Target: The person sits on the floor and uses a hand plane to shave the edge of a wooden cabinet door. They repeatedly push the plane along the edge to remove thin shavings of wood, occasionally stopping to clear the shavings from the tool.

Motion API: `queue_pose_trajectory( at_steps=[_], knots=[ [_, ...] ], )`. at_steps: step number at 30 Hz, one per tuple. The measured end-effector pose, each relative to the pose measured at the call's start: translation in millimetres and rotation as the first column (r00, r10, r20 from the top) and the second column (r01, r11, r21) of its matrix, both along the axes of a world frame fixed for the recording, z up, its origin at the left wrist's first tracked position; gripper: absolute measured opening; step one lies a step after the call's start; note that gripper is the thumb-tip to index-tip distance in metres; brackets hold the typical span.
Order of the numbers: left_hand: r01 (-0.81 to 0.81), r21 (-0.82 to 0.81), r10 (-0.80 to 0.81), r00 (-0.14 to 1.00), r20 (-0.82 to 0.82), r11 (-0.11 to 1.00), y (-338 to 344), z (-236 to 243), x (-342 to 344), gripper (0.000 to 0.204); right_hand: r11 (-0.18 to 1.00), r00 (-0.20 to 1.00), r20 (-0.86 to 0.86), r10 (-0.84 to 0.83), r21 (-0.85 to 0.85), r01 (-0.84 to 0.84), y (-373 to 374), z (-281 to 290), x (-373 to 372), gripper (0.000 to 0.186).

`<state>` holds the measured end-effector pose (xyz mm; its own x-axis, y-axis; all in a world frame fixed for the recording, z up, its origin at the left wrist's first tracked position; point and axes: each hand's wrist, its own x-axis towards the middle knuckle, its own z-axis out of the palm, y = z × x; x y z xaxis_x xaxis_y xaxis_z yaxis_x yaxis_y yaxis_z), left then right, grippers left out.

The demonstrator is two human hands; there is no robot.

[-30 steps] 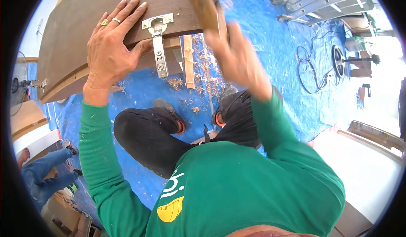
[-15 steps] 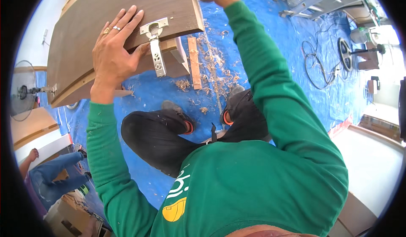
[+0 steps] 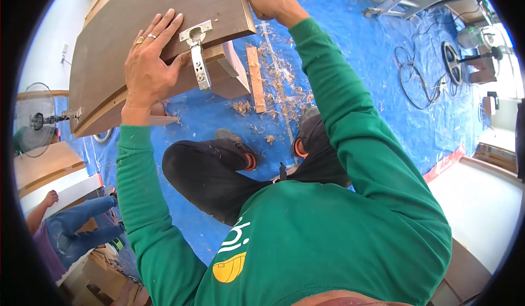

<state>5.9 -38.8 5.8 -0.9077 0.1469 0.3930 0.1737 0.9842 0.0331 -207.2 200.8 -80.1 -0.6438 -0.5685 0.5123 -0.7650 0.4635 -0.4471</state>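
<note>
Panel (image 3: 126, 38): smooth brown wood, satin. Hinge (image 3: 199, 68): glossy metal. Tarp (image 3: 377, 60): wrinkled, shiny plastic.

The brown cabinet door (image 3: 194, 3) and the right hand (image 3: 270, 0) are cut off by the upper edge; whether anything is gripped there cannot be told.

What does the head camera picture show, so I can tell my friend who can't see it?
A left hand rests on a brown panel, next to a metal hinge on its edge. The right hand is by the panel's right side. Below, curly wood shavings lie around a wooden strip on a blue sheet.
</note>
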Motion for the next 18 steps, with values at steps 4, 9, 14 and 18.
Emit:
queue_pose_trajectory(
  at_steps=[4, 9, 14, 18],
  knots=[
    [-0.038, -0.013, 0.038, 0.999, -0.004, 0.999, -10, -5, 13, 0.079, 1.0, 0.972, 0.235, 0.006, 0.005, -0.008, 45, 7, 120, 0.031],
    [-0.016, 0.001, 0.016, 1.0, -0.011, 1.0, -3, -2, 12, 0.077, 0.998, 0.996, 0.074, 0.042, 0.033, -0.044, 62, 5, 131, 0.039],
    [0.011, 0.003, -0.011, 1.0, -0.008, 1.0, -3, -2, 3, 0.077, 0.999, 0.953, 0.302, -0.012, -0.032, 0.023, 31, 21, 75, 0.032],
    [-0.028, 0.01, 0.028, 0.999, 0.016, 1.0, -6, 1, 9, 0.083, 0.998, 0.986, 0.151, 0.065, 0.016, -0.068, 67, 21, 151, 0.047]
  ],
)
